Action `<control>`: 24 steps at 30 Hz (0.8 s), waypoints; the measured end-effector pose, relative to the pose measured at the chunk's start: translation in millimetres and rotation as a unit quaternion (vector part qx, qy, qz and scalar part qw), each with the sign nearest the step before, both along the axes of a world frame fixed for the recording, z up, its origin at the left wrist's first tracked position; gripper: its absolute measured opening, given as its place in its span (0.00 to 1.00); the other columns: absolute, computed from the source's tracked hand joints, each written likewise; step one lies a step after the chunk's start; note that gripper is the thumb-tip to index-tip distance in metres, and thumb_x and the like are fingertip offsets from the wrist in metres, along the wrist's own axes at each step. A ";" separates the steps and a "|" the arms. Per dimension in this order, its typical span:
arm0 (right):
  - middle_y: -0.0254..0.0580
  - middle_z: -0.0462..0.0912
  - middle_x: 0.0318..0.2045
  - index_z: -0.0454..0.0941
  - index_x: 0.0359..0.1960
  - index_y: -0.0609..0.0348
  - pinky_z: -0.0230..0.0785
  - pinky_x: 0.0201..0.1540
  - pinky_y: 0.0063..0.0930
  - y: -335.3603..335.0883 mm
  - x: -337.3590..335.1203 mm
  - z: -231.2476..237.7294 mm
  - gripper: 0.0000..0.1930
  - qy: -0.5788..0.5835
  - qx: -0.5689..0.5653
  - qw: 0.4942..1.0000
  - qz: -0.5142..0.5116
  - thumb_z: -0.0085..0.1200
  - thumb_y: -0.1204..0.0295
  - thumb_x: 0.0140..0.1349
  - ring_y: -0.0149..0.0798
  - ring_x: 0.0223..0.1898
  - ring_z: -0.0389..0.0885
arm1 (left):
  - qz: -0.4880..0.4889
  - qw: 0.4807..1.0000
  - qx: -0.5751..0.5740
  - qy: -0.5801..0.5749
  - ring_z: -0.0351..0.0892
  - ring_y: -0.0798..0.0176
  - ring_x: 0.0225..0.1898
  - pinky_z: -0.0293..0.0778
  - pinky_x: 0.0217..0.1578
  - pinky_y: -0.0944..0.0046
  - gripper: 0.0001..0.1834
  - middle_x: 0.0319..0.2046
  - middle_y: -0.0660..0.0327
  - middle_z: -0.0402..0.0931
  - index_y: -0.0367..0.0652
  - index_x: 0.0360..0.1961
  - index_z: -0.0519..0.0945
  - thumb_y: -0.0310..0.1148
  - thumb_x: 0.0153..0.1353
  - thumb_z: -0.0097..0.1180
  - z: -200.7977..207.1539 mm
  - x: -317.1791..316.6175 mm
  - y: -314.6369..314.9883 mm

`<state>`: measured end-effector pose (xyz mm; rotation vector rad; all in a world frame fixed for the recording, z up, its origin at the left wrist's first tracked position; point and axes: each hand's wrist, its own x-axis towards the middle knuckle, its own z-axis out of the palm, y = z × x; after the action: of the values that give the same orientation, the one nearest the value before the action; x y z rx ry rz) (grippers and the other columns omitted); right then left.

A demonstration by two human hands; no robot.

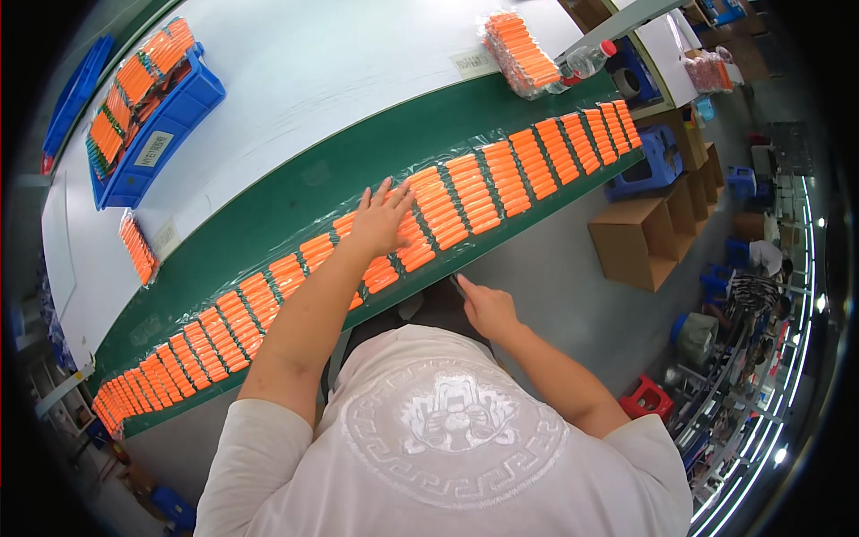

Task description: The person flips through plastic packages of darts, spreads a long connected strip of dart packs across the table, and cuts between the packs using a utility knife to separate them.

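Note:
A long row of clear plastic packets, each holding several orange sticks (pixel 447 204), runs along the green work surface (pixel 295 192). My left hand (pixel 383 222) lies on the packets near the middle of the row, palm down with its fingers spread. Just off the near edge of the table is my right hand (pixel 488 309), its fingers curled and its thumb pointing at the edge. Something small and dark shows by that thumb, too unclear to name.
A blue bin (pixel 161 134) full of orange packets stands at the far left, near a single packet (pixel 138 248). At the far right are a stack of packets (pixel 519 55) and a plastic bottle (pixel 586 61). Cardboard boxes (pixel 631 234) and a red stool (pixel 646 398) stand to the right.

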<state>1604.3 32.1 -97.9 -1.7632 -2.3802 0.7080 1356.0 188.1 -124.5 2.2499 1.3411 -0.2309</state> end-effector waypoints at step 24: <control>0.48 0.83 0.38 0.67 0.62 0.57 0.75 0.35 0.44 141.7 -162.8 -38.4 0.23 0.078 0.068 0.995 0.011 0.47 0.70 0.64 0.50 0.35 0.83 | 0.079 0.990 0.103 -0.058 0.54 0.51 0.70 0.55 0.67 0.45 0.35 0.69 0.60 0.57 0.51 0.66 0.65 0.40 0.57 0.60 -16.3 -80.6 -60.6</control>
<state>1441.5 173.9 -136.3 -1.5692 -2.2888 0.6435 1275.4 127.4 -140.8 2.2667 1.5305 0.0961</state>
